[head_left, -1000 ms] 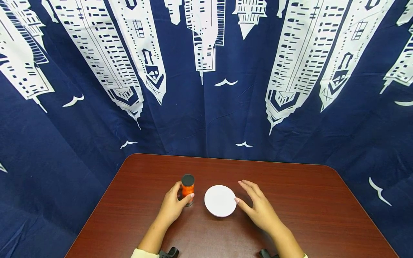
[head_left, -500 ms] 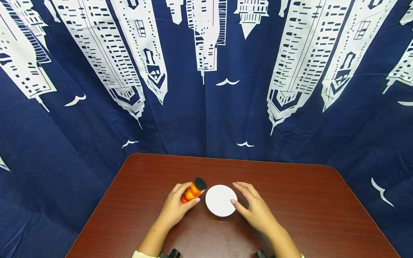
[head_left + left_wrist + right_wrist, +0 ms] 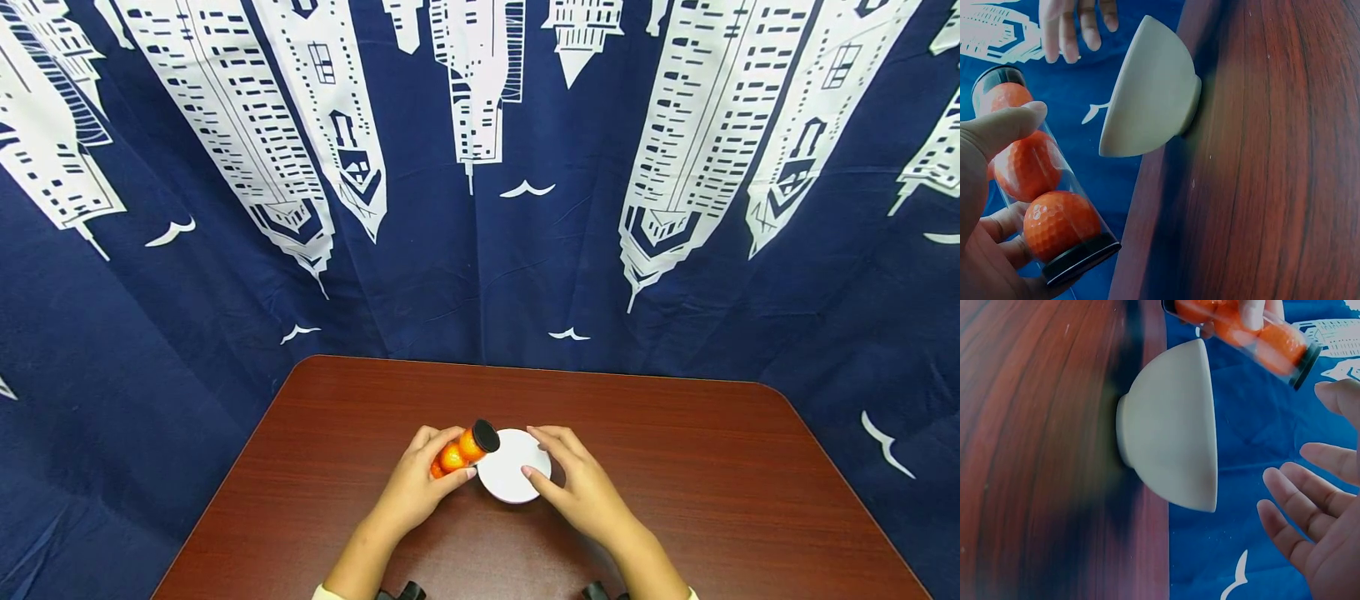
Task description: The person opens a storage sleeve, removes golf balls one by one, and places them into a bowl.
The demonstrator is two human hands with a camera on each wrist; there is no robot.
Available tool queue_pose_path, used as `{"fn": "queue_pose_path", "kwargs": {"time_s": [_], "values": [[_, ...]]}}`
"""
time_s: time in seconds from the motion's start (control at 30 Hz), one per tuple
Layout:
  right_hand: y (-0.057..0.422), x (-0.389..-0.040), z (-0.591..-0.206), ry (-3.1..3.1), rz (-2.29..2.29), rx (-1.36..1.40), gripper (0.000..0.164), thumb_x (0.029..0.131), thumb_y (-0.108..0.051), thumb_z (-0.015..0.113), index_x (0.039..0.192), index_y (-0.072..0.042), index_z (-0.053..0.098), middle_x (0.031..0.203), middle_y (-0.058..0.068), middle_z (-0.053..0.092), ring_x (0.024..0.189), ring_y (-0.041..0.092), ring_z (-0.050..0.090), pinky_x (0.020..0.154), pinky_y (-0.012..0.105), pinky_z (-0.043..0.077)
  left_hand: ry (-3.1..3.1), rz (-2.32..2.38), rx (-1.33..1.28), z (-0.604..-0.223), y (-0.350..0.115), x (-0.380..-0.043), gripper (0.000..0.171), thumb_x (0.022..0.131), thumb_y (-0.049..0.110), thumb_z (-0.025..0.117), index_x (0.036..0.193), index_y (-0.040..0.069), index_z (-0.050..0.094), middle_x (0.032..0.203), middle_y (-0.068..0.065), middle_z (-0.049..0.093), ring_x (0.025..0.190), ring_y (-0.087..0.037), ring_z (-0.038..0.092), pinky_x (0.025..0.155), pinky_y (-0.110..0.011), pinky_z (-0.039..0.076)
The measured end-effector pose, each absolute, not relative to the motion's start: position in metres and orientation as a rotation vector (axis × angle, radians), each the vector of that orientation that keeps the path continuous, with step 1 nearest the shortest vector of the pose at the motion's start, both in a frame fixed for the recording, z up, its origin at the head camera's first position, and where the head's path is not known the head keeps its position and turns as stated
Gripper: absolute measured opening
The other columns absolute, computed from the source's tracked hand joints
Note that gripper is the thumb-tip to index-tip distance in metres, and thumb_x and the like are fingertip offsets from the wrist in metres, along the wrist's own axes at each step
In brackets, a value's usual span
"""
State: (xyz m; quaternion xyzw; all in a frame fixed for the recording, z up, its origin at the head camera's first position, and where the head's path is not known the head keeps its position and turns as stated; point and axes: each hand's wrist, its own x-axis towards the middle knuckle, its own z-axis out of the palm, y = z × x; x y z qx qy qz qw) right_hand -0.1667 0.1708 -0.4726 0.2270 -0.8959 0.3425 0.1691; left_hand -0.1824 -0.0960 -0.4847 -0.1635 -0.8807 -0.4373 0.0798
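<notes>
My left hand (image 3: 414,482) grips a clear tube of golf balls (image 3: 1027,167), thumb on one side and fingers round the other. Several dimpled orange balls show inside, and each end has a black cap (image 3: 486,436). The tube tilts, its far cap overlapping the left rim of a white bowl (image 3: 513,481) in the head view. In the right wrist view the bowl (image 3: 1175,428) stands upright on its foot on the table. My right hand (image 3: 581,487) is held at the bowl's right side, fingers spread and relaxed, holding nothing, its thumb and fingertips over the rim in the head view.
The brown wood-grain table (image 3: 675,467) has rounded far corners. Behind it hangs a dark blue cloth (image 3: 525,275) printed with white buildings and birds. Black wrist devices (image 3: 411,591) show at the bottom edge.
My left hand has lifted the tube, tipped it over and carried it right toward the bowl. My right hand has shifted left, closer over the bowl, which stays in place.
</notes>
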Motion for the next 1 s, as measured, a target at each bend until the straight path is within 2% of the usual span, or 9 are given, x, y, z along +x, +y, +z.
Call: {"fn": "queue_pose_path", "kwargs": {"time_s": [0.2,0.4,0.57,0.77,1.0], "values": [[0.165,-0.167,-0.468,-2.529,1.035,0.682,0.058,0.091,-0.03,0.077,0.144,-0.024,0.055,0.134,-0.002,0.058,0.108,0.011,0.064,0.09,0.034,0.056,-2.631,-1.307,-0.506,-0.485,-0.091,-0.182,0.051,0.084,0.035,0.083,0.131,0.033,0.064,0.108,0.009,0.052,0.096,-0.01,0.058,0.082,-0.025,0.051],[0.16,-0.169,-0.466,-2.498,1.105,0.732,0.061,0.091,-0.025,0.077,0.147,-0.026,0.052,0.133,-0.003,0.058,0.102,0.012,0.063,0.085,0.033,0.056,-2.619,-1.32,-0.544,-0.484,-0.087,-0.181,0.05,0.083,0.032,0.084,0.129,0.033,0.065,0.106,0.008,0.051,0.094,-0.01,0.058,0.081,-0.024,0.051],[0.156,-0.171,-0.467,-2.453,1.212,0.79,0.056,0.092,-0.022,0.075,0.144,-0.021,0.055,0.132,-0.002,0.059,0.099,0.01,0.065,0.088,0.031,0.057,-2.623,-1.307,-0.594,-0.484,-0.084,-0.18,0.05,0.083,0.031,0.084,0.13,0.032,0.066,0.105,0.008,0.05,0.092,-0.009,0.057,0.079,-0.022,0.052],[0.154,-0.172,-0.469,-2.361,1.3,0.87,0.047,0.095,-0.014,0.071,0.14,-0.014,0.059,0.121,-0.003,0.061,0.09,0.006,0.064,0.085,0.031,0.059,-2.613,-1.238,-0.657,-0.482,-0.081,-0.178,0.049,0.084,0.031,0.083,0.13,0.035,0.066,0.103,0.008,0.049,0.09,-0.008,0.055,0.076,-0.021,0.05],[0.155,-0.175,-0.471,-2.335,1.386,0.909,0.043,0.094,-0.013,0.072,0.136,-0.015,0.063,0.117,-0.001,0.064,0.088,0.007,0.065,0.08,0.028,0.06,-2.647,-1.148,-0.687,-0.48,-0.081,-0.177,0.051,0.084,0.034,0.082,0.132,0.033,0.065,0.112,0.01,0.062,0.1,-0.009,0.055,0.083,-0.028,0.047]]}}
